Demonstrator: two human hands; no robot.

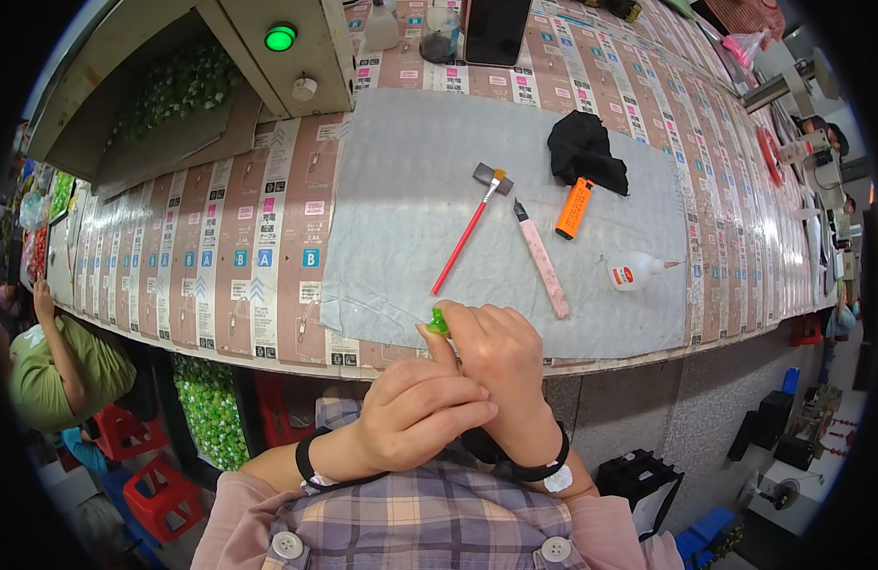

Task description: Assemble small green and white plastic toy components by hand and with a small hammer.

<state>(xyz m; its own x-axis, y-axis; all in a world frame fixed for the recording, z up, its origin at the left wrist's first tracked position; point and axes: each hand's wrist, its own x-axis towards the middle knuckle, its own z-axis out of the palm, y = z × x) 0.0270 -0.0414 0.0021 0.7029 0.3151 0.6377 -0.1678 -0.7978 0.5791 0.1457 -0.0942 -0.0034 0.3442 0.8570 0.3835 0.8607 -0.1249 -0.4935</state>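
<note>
My right hand (500, 356) is at the near edge of the grey cloth mat. Its thumb and forefinger pinch a small glossy green piece (438, 321), partly covered by the fingertips. Across the base of that hand lies my left hand (415, 408), its fingers curled and closed; whatever may be inside them is hidden. Beyond the hands, a red-handled brush (460, 245) rests with its bristles on a dark grey block (483, 178). Beside it lies a pink patterned craft knife (543, 266) with a dark tip.
On the mat (391, 190) are an orange lighter (574, 209), crumpled black cloth (583, 147) and a white glue bottle (638, 273). A beige box (311, 47) with a green light holds green pieces. A jar (441, 36) and phone (497, 30) stand behind. A person in green (64, 370) sits left.
</note>
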